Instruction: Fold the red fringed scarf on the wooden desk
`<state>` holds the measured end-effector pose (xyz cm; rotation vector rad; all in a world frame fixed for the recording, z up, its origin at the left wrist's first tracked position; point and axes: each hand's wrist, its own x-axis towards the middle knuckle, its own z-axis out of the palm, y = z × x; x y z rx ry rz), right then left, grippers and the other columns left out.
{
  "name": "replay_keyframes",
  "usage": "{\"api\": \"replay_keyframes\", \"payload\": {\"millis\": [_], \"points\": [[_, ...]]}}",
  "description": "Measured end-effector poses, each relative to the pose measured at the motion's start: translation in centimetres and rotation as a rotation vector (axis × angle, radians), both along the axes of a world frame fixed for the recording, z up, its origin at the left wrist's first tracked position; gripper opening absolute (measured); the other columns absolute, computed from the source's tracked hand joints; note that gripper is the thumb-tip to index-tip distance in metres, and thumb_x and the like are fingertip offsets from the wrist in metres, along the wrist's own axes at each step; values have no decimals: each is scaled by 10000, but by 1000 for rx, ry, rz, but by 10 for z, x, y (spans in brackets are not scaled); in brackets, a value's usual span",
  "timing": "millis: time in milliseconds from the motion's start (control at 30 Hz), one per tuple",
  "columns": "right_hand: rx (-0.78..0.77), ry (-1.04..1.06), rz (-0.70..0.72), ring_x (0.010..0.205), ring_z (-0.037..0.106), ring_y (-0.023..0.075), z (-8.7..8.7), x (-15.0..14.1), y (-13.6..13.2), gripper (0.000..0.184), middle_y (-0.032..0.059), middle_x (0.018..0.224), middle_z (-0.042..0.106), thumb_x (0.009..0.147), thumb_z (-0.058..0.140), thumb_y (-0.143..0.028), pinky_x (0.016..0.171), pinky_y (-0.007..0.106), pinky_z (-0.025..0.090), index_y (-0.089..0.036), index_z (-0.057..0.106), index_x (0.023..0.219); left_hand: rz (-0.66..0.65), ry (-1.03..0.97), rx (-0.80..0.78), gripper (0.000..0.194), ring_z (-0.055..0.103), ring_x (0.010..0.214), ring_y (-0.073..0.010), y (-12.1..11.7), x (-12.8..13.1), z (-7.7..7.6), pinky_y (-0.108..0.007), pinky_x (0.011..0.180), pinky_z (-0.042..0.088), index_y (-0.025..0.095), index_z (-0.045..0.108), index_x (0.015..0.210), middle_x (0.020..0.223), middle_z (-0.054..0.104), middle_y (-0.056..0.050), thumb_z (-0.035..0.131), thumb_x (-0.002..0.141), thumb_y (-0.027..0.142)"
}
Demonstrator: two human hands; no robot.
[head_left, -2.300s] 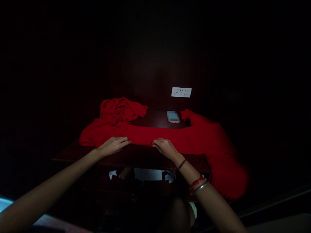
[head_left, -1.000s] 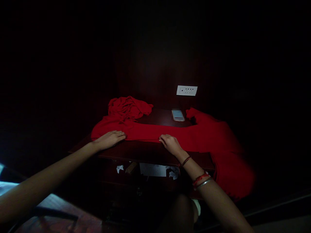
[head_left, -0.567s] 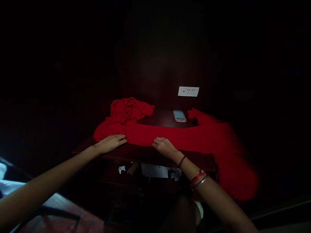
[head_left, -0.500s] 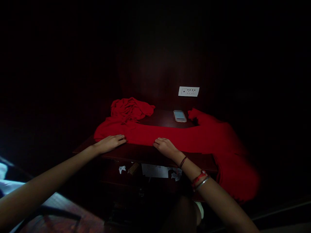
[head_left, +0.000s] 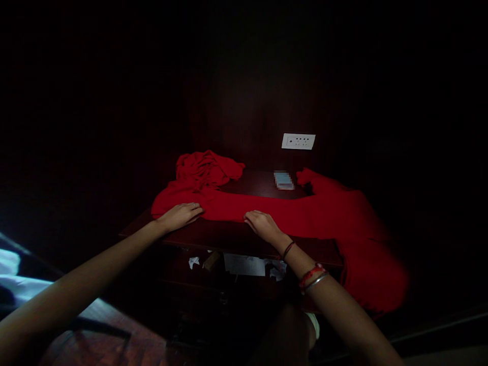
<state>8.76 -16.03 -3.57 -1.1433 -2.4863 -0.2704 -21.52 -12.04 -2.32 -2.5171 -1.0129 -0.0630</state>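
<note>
A long red scarf (head_left: 229, 204) with a fringe at its lower right end lies across a dark wooden desk (head_left: 224, 234). Its middle is a flat band along the front edge; the left end is heaped in crumples, and the right end hangs over the side. My left hand (head_left: 182, 215) rests on the band's near edge, fingers close together and curled onto the cloth. Farther right, my right hand (head_left: 262, 223) pinches the same edge between thumb and bent fingers. The undersides of both hands are hidden.
A pixelated phone (head_left: 283, 180) lies behind the band, below a white wall socket (head_left: 298, 141). Under the desktop, an open compartment holds white paper (head_left: 244, 265), crumpled scraps (head_left: 193, 262) and a small brown block (head_left: 212, 261). Dark wall stands behind.
The view has shifted, so the desk appears farther right. Against the scarf, both hands have slid somewhat left along the near edge over the last two seconds. The scarf lies much as before.
</note>
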Motion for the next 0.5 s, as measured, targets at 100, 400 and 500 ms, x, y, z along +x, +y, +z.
{"api": "replay_keyframes", "payload": {"millis": [100, 400, 500], "points": [[-52, 144, -9, 726, 513, 117, -3, 5, 5, 166, 32, 778, 578, 843, 375, -238, 660, 202, 362, -163, 521, 818, 64, 26, 24, 291, 518, 872, -168, 6, -1, 2, -265, 731, 418, 197, 499, 1036, 990, 528, -73, 324, 810, 147], [-145, 410, -13, 744, 537, 121, -12, 12, 19, 114, 36, 789, 601, 811, 434, -197, 681, 207, 373, -160, 540, 791, 169, 61, 20, 327, 532, 878, -172, 4, -29, 25, -261, 726, 418, 190, 480, 1065, 979, 559, -67, 341, 774, 137], [-138, 434, -26, 726, 537, 121, -12, 12, 21, 113, 37, 776, 601, 808, 436, -194, 672, 207, 373, -159, 540, 782, 281, 35, 120, 301, 527, 868, -199, 5, -45, 48, -298, 752, 403, 150, 506, 1023, 944, 568, -88, 398, 742, 144]]}}
